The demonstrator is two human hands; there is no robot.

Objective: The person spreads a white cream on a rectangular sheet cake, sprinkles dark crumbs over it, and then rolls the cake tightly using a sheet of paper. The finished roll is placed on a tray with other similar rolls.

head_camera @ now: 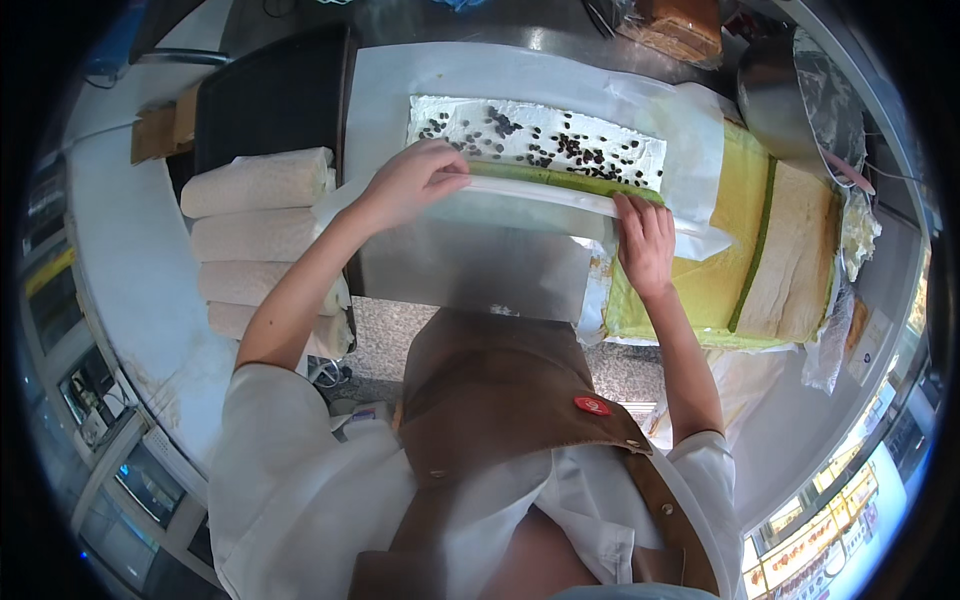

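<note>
A green sponge cake sheet (555,176) lies on white baking paper (465,67), its near edge lifted. White cream (495,109) scattered with dark beans (574,146) covers its far part. Along the near edge runs a narrow white strip of rolled paper (540,193); whether a stick is inside is hidden. My left hand (416,180) pinches the strip's left end between thumb and fingers. Toward the other end, my right hand (645,236) curls its fingers over the strip and the cake's edge. Paper hangs from the strip toward me, above the steel tabletop (465,262).
Several paper-wrapped rolls (251,184) lie on a dark tray (270,97) at left. Yellow-green cake sheets (682,292) and a pale brown one (791,255) are stacked at right. Behind them stands a metal bowl (776,97). A bagged loaf (679,30) sits at the back.
</note>
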